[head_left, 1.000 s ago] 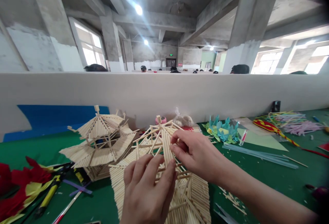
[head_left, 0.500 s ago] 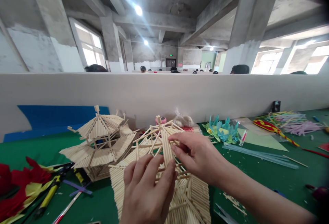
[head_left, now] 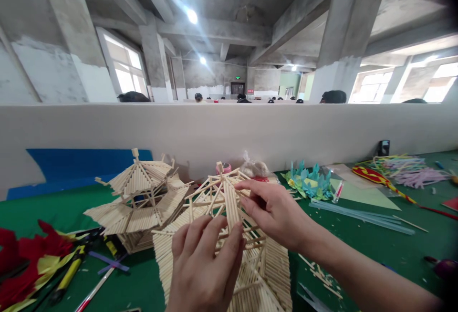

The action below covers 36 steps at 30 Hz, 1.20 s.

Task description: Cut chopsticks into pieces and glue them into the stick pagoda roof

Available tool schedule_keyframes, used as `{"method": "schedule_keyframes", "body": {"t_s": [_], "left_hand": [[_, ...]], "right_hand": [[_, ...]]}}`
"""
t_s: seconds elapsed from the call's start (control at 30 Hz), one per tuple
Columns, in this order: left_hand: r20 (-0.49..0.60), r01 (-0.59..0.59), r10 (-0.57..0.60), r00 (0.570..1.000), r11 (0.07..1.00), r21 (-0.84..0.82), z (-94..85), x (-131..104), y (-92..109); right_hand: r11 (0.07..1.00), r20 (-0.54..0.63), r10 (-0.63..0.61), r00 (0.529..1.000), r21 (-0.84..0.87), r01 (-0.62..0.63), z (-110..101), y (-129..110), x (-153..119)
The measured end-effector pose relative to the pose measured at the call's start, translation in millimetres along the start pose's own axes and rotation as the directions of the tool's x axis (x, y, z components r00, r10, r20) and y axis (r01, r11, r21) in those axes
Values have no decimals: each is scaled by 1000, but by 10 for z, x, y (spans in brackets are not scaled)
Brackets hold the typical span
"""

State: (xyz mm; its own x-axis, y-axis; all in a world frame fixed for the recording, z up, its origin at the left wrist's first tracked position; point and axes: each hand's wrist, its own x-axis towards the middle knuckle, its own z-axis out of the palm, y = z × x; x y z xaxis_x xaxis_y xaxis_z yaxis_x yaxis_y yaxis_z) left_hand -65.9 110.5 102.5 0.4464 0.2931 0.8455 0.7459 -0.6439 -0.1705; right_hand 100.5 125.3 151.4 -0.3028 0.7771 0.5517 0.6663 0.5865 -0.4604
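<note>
A model pavilion [head_left: 278,259] made of thin wooden sticks stands in front of me, its upper roof partly an open frame. A narrow row of wooden sticks [head_left: 231,203] slopes down from its peak. My left hand [head_left: 207,264] is closed, thumb and forefinger on the row's lower end. Higher up, my right hand [head_left: 274,212] is closed too, its fingertips against the row's right edge. The hands cover part of the lower roof. On the left stands a similar pavilion [head_left: 143,183] with both roofs covered.
Blue paper lotus-like shapes [head_left: 309,183] and pale blue strips [head_left: 361,215] lie right. Scissors [head_left: 311,297] and stick scraps [head_left: 327,281] are near my right forearm. Left are red cloth-like pieces [head_left: 26,259] and a yellow-black tool [head_left: 67,274]. A white partition [head_left: 229,130] runs behind the table.
The hands and the stick row stay in nearly the same place. My right hand has shifted very slightly, and the view has moved a little.
</note>
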Motion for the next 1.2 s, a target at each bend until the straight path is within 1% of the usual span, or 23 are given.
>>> {"method": "schedule_keyframes", "body": {"t_s": [0.1, 0.2, 0.3, 0.5, 0.73, 0.87, 1.2], "left_hand": [[8, -1, 1, 1000, 1000, 6, 4, 3, 2], [26, -6, 6, 1000, 1000, 14, 4, 6, 3], [31, -9, 9, 999, 1000, 16, -3, 8, 0], [9, -2, 2, 1000, 1000, 2, -28, -1, -7], [20, 13, -13, 1000, 1000, -8, -11, 28, -1], [1, 1, -1, 1000, 1000, 10, 8, 27, -12], [16, -14, 14, 1000, 999, 33, 16, 11, -32]], "right_hand": [[998, -9, -40, 999, 39, 40, 6, 11, -4], [997, 14, -76, 997, 27, 76, 10, 10, -5], [998, 39, -60, 997, -9, 60, 0, 6, -3], [999, 56, -40, 998, 8, 39, -19, 11, 0], [1000, 56, -24, 998, 12, 23, -10, 20, 7], [1000, 49, -24, 999, 17, 23, -15, 17, 17], [999, 35, -16, 999, 30, 14, -3, -2, 19]]}}
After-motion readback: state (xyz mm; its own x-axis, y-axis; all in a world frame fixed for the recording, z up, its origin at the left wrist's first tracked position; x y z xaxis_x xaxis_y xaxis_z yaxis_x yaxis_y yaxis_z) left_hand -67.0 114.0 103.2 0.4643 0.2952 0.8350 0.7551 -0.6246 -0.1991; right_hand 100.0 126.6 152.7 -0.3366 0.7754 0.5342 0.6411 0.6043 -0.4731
